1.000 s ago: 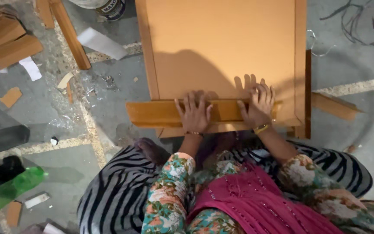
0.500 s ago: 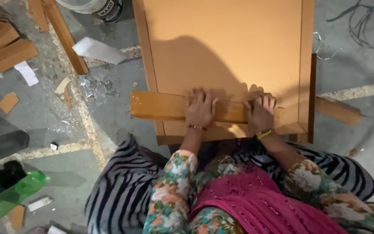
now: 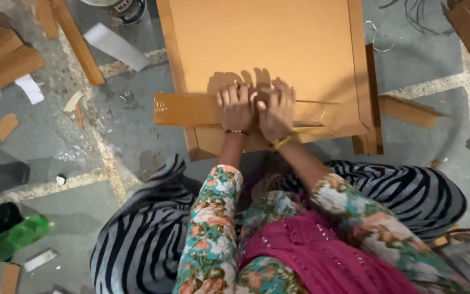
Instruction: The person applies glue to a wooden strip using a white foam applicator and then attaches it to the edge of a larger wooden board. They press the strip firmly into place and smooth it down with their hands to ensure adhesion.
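From the head view, both arms reach forward and the left hand (image 3: 235, 107) and right hand (image 3: 276, 109) lie side by side, touching, fingers spread and palms flat on a glossy wooden strip (image 3: 191, 110). The strip lies crosswise under them on the framed wooden panel (image 3: 267, 43), on the floor (image 3: 126, 141).

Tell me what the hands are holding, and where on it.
Both hands, left hand and right hand, press flat on the wooden strip near its middle; nothing is gripped.

Even, fairly bright overhead light, soft shadow of the hands (image 3: 257, 106) cast upward on the orange panel (image 3: 267, 49), glare on the glossy wood strip (image 3: 186, 109), slight motion blur, edges stretched.
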